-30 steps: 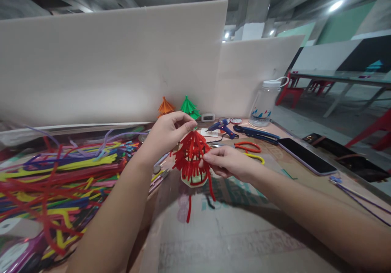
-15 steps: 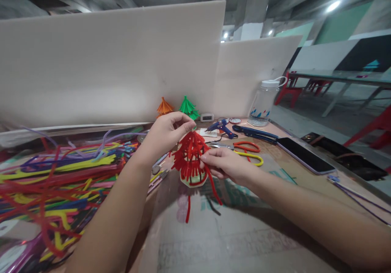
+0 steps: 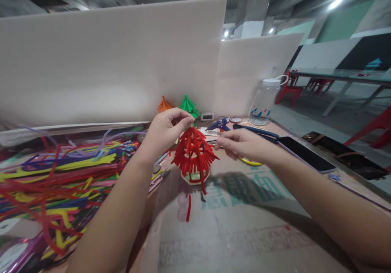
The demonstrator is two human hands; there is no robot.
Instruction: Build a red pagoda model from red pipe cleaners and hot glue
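Observation:
A small red pagoda-shaped model (image 3: pixel 194 153), made of fuzzy pipe cleaners in fringed tiers, stands on a pale base in front of me. My left hand (image 3: pixel 171 130) pinches its top. A long red pipe cleaner (image 3: pixel 203 175) hangs down its front, past the base. To the right of the model, my right hand (image 3: pixel 240 145) is apart from it, fingers loosely curled, with nothing visible in them. It is over the scissors, whose yellow handle (image 3: pixel 250 162) peeks out below. A short cut piece of red pipe cleaner (image 3: pixel 188 208) lies in front.
Many coloured pipe cleaners (image 3: pixel 61 175) lie piled at left. Behind the model stand orange (image 3: pixel 163 104) and green (image 3: pixel 187 104) peaked pieces. A blue glue gun (image 3: pixel 219 124), a water bottle (image 3: pixel 262 102), dark blue pliers (image 3: pixel 256 130) and a phone (image 3: pixel 305 155) are at right. White boards (image 3: pixel 122 65) rise behind.
My right hand has let go of the red strand and moved right and up, over the scissors. The strand now hangs against the model's front. My left hand keeps its pinch at the top.

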